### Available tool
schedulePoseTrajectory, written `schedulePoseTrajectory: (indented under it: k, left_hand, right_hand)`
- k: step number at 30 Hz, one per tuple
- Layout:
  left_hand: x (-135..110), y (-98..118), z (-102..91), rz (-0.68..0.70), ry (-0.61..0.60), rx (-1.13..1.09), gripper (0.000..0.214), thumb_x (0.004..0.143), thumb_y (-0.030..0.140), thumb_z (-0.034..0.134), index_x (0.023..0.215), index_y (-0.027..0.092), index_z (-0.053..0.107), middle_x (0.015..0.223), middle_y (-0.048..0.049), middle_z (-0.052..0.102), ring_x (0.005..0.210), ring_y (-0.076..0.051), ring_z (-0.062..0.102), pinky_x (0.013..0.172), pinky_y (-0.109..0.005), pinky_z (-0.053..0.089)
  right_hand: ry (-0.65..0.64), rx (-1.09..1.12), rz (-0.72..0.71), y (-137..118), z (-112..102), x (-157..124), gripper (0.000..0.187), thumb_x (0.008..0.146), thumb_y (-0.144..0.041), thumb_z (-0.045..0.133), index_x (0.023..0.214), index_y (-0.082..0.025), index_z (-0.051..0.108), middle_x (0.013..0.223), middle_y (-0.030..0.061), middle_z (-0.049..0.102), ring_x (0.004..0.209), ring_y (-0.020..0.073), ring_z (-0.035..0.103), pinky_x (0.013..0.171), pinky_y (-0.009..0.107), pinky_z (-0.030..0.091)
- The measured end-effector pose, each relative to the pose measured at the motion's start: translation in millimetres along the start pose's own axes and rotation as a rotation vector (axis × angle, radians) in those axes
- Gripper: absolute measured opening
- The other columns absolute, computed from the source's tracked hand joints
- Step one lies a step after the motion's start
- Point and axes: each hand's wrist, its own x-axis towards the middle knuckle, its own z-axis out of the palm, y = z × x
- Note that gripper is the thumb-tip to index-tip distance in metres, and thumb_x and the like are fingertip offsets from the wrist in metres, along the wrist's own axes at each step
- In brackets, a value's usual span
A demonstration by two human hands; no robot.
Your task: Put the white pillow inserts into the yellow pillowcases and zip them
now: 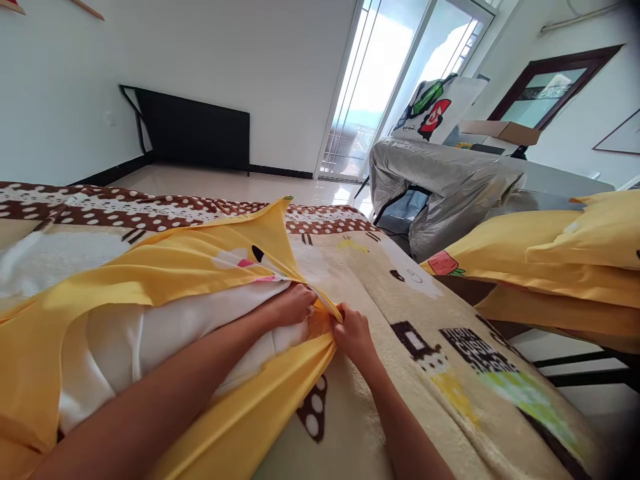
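A yellow pillowcase [200,275] with a cartoon print lies across the bed, its opening spread toward me. Inside it shows a white pillow [175,333]. My left hand [294,305] reaches in through the opening, its fingers closed at the far end of the pillow near the case's edge; the fingertips are partly hidden. On the outside, my right hand [353,333] pinches the yellow fabric at the right side of the case. Both hands are close together, with a fold of cloth between them.
The bed has a patterned fleece blanket [380,293]. At the right, more yellow pillows [525,233] are stacked above a black-framed stand. Behind stand a silver-covered piece of furniture [445,173], a printed bag [435,110] and a cardboard box [500,131]. A black panel [195,133] leans on the wall.
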Motion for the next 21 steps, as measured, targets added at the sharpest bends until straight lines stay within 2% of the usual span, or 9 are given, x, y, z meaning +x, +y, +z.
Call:
schedulePoseTrajectory:
  k: [3, 6, 10, 13, 17, 21]
  left_hand:
    - [-1.5, 2.1, -2.7, 0.003, 0.009, -0.037, 0.006, 0.072, 0.009, 0.058, 0.069, 0.013, 0.061, 0.081, -0.0092, 0.067, 0.08, -0.021, 0.061, 0.074, -0.028, 0.043]
    - [-4.5, 6.4, -5.8, 0.015, 0.035, -0.1, 0.013, 0.076, 0.011, 0.057, 0.063, 0.013, 0.059, 0.073, -0.0053, 0.066, 0.073, -0.015, 0.058, 0.072, -0.024, 0.041]
    - [-8.0, 12.0, -14.6, 0.029, 0.047, -0.203, 0.014, 0.084, 0.018, 0.053, 0.077, 0.013, 0.064, 0.075, -0.0024, 0.067, 0.068, -0.011, 0.055, 0.068, -0.021, 0.042]
    - [-8.6, 12.4, -20.8, 0.047, 0.006, -0.257, 0.015, 0.086, 0.021, 0.052, 0.084, 0.013, 0.064, 0.081, -0.0022, 0.068, 0.07, -0.01, 0.057, 0.066, -0.018, 0.043]
    - [-7.4, 6.8, -18.6, 0.075, -0.089, -0.248, 0.01, 0.079, 0.014, 0.057, 0.083, 0.014, 0.066, 0.08, -0.0007, 0.069, 0.072, -0.012, 0.06, 0.067, -0.018, 0.045]
    - [-5.3, 1.9, -7.1, 0.038, -0.053, -0.158, 0.03, 0.076, 0.004, 0.047, 0.097, 0.014, 0.066, 0.104, -0.0084, 0.069, 0.098, -0.019, 0.06, 0.09, -0.029, 0.044]
  right_hand:
    - [0.011, 0.136, 0.02, -0.9, -0.1, -0.9, 0.016, 0.07, -0.016, 0.045, 0.078, -0.017, 0.059, 0.074, 0.0055, 0.067, 0.068, 0.0176, 0.059, 0.061, 0.024, 0.037]
    - [-0.004, 0.336, -0.006, -1.1, 0.9, 0.1, 0.021, 0.067, -0.018, 0.046, 0.083, -0.017, 0.059, 0.079, 0.0051, 0.067, 0.073, 0.0184, 0.06, 0.066, 0.025, 0.041]
    - [-0.035, 0.685, 0.034, -3.9, 4.2, 1.4, 0.023, 0.063, -0.022, 0.048, 0.083, -0.016, 0.058, 0.076, 0.0027, 0.064, 0.069, 0.0164, 0.056, 0.061, 0.024, 0.043]
    - [-0.062, 0.897, 0.108, -8.0, 5.9, 1.0, 0.024, 0.064, -0.026, 0.054, 0.086, -0.016, 0.057, 0.076, 0.0015, 0.064, 0.067, 0.0147, 0.056, 0.061, 0.023, 0.043]
    - [-0.075, 0.899, 0.145, -7.8, 6.0, 0.8, 0.028, 0.066, -0.037, 0.064, 0.083, -0.015, 0.059, 0.075, 0.0021, 0.064, 0.067, 0.0147, 0.057, 0.063, 0.025, 0.044]
    - [-0.122, 0.696, 0.163, -1.3, 3.3, 2.3, 0.03, 0.064, -0.036, 0.066, 0.085, -0.015, 0.06, 0.071, 0.0016, 0.064, 0.064, 0.0155, 0.057, 0.057, 0.025, 0.042]
